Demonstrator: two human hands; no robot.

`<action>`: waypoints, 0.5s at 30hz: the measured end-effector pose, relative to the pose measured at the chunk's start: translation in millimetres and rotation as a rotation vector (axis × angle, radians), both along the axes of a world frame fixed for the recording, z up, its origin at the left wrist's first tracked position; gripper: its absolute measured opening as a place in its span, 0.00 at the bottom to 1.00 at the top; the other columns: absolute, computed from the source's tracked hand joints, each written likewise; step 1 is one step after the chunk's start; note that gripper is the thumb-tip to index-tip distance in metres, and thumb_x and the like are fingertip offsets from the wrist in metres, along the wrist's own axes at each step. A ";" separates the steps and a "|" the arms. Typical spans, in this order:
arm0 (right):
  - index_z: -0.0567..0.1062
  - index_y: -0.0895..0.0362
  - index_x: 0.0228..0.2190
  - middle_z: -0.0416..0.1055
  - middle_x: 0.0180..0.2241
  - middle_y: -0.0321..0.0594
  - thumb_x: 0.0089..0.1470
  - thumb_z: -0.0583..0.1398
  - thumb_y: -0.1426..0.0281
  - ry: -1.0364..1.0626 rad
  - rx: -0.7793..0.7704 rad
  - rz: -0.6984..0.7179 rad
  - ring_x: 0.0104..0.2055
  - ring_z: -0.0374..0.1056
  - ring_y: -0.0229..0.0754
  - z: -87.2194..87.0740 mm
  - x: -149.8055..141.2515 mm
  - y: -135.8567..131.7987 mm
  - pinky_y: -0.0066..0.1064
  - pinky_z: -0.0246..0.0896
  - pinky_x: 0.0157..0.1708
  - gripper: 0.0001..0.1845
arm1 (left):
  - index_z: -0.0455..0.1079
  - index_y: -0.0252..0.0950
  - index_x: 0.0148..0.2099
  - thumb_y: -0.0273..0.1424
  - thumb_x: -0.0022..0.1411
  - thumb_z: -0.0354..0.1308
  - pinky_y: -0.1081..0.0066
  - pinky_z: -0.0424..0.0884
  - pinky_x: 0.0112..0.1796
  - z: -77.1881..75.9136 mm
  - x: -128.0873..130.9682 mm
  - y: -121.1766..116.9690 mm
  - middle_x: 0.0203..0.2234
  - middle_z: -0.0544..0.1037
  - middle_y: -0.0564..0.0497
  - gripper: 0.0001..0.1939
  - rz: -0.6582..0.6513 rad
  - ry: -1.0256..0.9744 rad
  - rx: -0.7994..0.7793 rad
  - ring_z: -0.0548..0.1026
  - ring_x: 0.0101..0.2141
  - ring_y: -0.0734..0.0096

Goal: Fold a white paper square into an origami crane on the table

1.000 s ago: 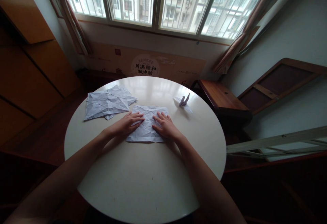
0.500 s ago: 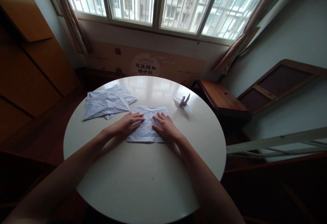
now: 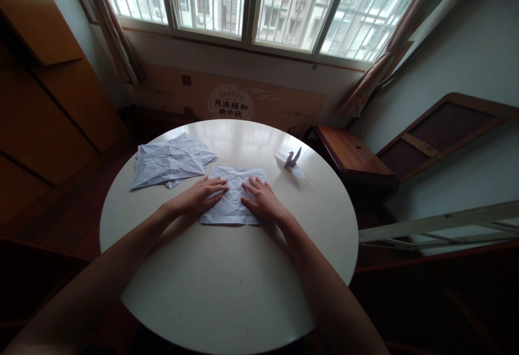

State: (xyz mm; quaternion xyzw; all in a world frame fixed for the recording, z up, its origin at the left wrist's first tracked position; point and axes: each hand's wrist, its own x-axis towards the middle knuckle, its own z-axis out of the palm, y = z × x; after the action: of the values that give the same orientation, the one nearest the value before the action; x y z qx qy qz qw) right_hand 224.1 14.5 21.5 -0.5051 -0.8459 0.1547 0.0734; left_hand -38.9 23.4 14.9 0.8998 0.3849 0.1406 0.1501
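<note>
A creased sheet of white paper [image 3: 232,215] lies flat on the round white table. On its left side rests my left hand [image 3: 206,192], fingers spread and palm down. My right hand [image 3: 263,197] lies flat on the sheet's right side, also with its fingers apart. Neither hand grips anything. To the left is a pile of crumpled, creased paper sheets [image 3: 170,161], overlapping one another. A folded paper crane [image 3: 292,159] stands on the table at the right, its wings spread.
The round white table [image 3: 211,290] has a glossy top that reflects window light. Beyond its far right edge stands a low wooden bench [image 3: 351,152]. Wooden cabinets [image 3: 52,112] line the left wall, and a barred window [image 3: 243,4] spans the back.
</note>
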 end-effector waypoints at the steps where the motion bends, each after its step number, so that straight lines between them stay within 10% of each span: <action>1: 0.60 0.56 0.65 0.45 0.70 0.52 0.64 0.53 0.54 0.000 0.003 -0.001 0.72 0.37 0.55 -0.1 0.0 0.0 0.52 0.33 0.68 0.33 | 0.66 0.42 0.64 0.39 0.72 0.47 0.46 0.47 0.65 -0.3 -0.1 0.2 0.65 0.64 0.44 0.22 -0.001 -0.002 0.001 0.58 0.66 0.55; 15: 0.60 0.56 0.65 0.46 0.70 0.50 0.64 0.52 0.54 -0.025 0.006 -0.002 0.72 0.38 0.57 2.3 -0.5 -1.5 0.51 0.34 0.68 0.34 | 0.66 0.43 0.64 0.46 0.69 0.51 0.46 0.50 0.64 -1.0 0.0 -1.4 0.67 0.60 0.45 0.25 -0.021 0.029 0.065 0.55 0.66 0.48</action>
State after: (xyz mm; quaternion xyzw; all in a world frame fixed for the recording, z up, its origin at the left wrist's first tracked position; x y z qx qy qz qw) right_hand 223.6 13.0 23.8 -0.5077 -0.8467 0.1456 0.0646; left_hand -38.9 22.0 13.9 0.9101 0.3729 0.1382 0.1166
